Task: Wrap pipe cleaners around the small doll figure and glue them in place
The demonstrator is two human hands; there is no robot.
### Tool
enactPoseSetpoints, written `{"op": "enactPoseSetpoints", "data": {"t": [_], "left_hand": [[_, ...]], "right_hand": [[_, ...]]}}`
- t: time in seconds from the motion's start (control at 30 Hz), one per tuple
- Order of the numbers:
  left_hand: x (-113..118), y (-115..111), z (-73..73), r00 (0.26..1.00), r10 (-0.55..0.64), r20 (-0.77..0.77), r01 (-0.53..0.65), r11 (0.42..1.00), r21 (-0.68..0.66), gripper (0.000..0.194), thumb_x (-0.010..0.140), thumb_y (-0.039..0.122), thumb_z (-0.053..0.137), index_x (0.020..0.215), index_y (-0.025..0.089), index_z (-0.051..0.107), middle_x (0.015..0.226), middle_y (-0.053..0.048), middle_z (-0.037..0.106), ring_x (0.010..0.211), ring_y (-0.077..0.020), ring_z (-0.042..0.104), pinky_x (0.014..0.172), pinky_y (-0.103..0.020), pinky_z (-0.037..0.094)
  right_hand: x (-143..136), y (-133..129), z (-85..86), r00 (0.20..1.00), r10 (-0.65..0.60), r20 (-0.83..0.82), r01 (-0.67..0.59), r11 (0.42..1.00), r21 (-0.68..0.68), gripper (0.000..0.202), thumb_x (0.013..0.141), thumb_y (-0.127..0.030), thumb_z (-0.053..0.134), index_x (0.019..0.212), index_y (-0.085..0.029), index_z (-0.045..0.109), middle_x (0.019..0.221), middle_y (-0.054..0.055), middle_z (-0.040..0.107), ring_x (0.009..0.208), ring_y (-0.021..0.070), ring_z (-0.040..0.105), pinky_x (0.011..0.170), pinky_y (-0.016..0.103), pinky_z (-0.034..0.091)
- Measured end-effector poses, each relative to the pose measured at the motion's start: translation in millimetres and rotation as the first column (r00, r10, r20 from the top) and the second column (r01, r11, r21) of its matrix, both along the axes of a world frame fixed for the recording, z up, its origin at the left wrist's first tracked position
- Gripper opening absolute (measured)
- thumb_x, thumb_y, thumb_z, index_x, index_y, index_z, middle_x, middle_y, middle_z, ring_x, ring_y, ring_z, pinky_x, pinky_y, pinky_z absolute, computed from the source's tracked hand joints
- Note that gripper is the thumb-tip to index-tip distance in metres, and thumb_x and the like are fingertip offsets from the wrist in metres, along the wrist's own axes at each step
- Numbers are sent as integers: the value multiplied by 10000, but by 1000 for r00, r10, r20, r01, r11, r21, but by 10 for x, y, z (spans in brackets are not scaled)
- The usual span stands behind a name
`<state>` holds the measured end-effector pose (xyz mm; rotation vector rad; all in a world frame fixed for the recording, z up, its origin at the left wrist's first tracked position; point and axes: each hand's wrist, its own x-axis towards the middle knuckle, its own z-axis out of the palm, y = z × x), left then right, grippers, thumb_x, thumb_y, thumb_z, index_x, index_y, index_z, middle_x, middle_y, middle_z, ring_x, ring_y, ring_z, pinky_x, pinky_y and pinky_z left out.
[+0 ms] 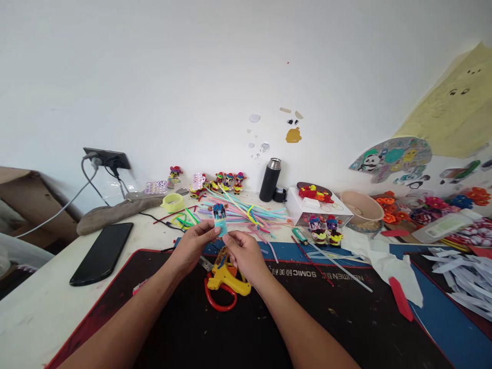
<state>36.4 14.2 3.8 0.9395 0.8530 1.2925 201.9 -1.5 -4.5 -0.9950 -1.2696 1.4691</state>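
- Currently left hand [194, 245] pinches small figure [220, 215] with pale-blue body between thumb and fingers, above far edge of black mat [307, 318].
- Right hand [244, 253] pinches figure's lower end, thumb against fingertips.
- Yellow glue gun [228, 281] and red-handled scissors [221, 307]: on mat, below hands.
- Black flask [270, 180]: upright beyond mat, contents can't be seen; black cup [280, 194] just beside it.
- White box [317, 205]: beyond mat, red-and-yellow piece [315, 193] on top, inside not visible.
- Beige basin [363, 205]: right of white box, beyond mat, contents unclear.
- Clear plastic container [442, 225]: beyond mat's right end, pale label, unreadable.
- Mat print: "SOMIC" beside Chinese characters, "NEWMEN" farther right.
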Motion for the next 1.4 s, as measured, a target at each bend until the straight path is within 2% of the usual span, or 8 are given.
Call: {"op": "enactPoseSetpoints", "data": {"t": [0.3,0.5,0.8,1.03,1.27,1.4], "left_hand": [[52,-12,-14,998,52,-47,-50,998,38,276,606,327,1001,776,211,818,760,-20,744,741,-195,633,745,-278,496],[76,-23,-10,996,73,-52,-70,997,43,287,598,335,1002,786,213,823,758,-31,753,752,-212,656,759,-291,508],[76,-14,-33,995,70,-67,-67,997,46,283,628,397,986,777,218,826,745,-26,750,731,-191,651,748,-280,504],[49,-19,3,994,59,-92,-53,996,66,270,632,390,987,793,239,831,757,-16,744,739,-203,637,751,-297,507],[46,-13,-24,992,57,-112,-50,997,61,301,649,446,970,795,226,825,798,-28,746,753,-201,622,752,-293,495],[31,-5,-42,991,53,-121,-46,997,58,293,648,418,970,784,212,811,796,-21,736,770,-199,621,768,-289,490]], "right_hand": [[-3,76,-180,999,-34,19,34,999,33,473,849,-633,752,930,-167,746,522,-93,387,438,91,304,436,236,247],[11,101,-252,997,-52,64,48,997,63,486,862,-639,736,936,-160,770,543,-70,425,480,105,325,470,244,262],[4,93,-232,996,-62,72,59,997,43,493,839,-658,751,927,-173,768,553,-49,471,503,124,379,473,244,284],[11,80,-194,999,-31,17,30,999,44,497,851,-659,750,933,-168,758,539,-84,397,443,91,300,435,239,240],[7,84,-187,1000,-24,10,24,999,43,525,835,-677,756,929,-161,752,535,-91,385,435,85,305,421,232,242],[8,90,-212,1000,-24,17,23,998,51,542,838,-694,743,939,-161,755,527,-92,375,432,86,308,424,235,236]]}}
